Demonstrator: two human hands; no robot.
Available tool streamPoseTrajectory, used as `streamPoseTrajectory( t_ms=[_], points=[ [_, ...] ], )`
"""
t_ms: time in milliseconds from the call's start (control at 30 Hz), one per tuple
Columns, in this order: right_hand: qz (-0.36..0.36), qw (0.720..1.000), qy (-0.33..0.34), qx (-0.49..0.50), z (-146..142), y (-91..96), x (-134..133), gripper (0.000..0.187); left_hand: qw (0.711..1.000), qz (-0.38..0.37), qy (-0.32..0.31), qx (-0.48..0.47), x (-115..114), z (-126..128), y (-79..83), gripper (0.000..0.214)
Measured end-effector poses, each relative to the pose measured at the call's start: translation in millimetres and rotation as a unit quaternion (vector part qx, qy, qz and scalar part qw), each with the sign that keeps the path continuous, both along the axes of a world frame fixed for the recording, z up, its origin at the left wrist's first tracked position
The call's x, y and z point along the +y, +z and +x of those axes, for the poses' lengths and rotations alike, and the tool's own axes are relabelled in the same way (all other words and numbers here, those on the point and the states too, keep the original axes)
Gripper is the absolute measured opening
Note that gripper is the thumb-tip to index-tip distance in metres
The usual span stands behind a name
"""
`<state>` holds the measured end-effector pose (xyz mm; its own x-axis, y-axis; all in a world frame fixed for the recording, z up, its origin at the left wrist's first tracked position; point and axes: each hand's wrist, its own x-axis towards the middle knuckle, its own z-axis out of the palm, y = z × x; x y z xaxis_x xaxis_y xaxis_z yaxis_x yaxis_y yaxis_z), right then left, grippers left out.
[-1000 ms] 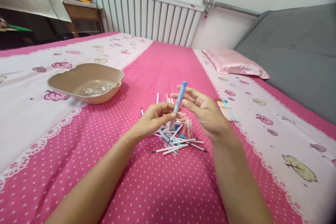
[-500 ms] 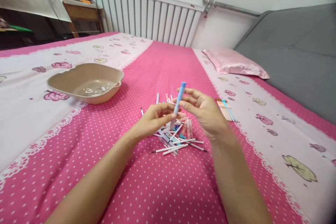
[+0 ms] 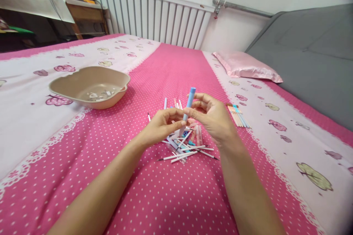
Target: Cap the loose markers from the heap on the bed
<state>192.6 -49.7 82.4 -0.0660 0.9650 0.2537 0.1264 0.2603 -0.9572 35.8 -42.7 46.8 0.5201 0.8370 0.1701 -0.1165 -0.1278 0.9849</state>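
Blue pen (image 3: pixel 190 99) sat clamped in fingers of left hand (image 3: pixel 162 126) and right hand (image 3: pixel 215 117); lined-up pens (image 3: pixel 238 116) lay toward the bed's (image 3: pixel 179 60) headboard (image 3: pixel 311 51) edge, other parts (image 3: pixel 193 148) remaining loose.

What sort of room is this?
Most likely a bedroom: a pink-and-white bedsheet fills the foreground, with a shiny pink pillow near what looks like a grey padded headboard.
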Motion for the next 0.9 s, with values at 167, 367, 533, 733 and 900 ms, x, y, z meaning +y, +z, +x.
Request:
streamPoseTrajectory(
  t_ms=[167, 367, 533, 733, 900],
  points=[
    [-0.003, 1.0, 0.011, -0.003, 0, 1.8, -1, 0.05, 1.0, -0.005, -0.007, -0.012, 1, 0, -0.1, 0.025],
    [-0.038, 0.994, 0.091, 0.047, 4, 9.6, -5, 0.039, 0.999, -0.017, -0.019, -0.046, 1, -1, 0.9, 0.021],
    [-0.067, 0.989, 0.112, 0.064, 2, 12.2, -8, 0.038, 0.999, -0.007, -0.023, -0.036, 0, -1, 1.4, 0.021],
    [-0.067, 0.991, 0.091, 0.076, 1, 9.1, -6, 0.038, 0.999, -0.001, -0.02, -0.038, 0, 0, 2.6, 0.018],
    [-0.055, 0.992, 0.072, 0.084, 2, 6.1, -4, 0.045, 0.999, -0.003, -0.018, -0.041, 0, 0, 1.0, 0.019]
  ],
)
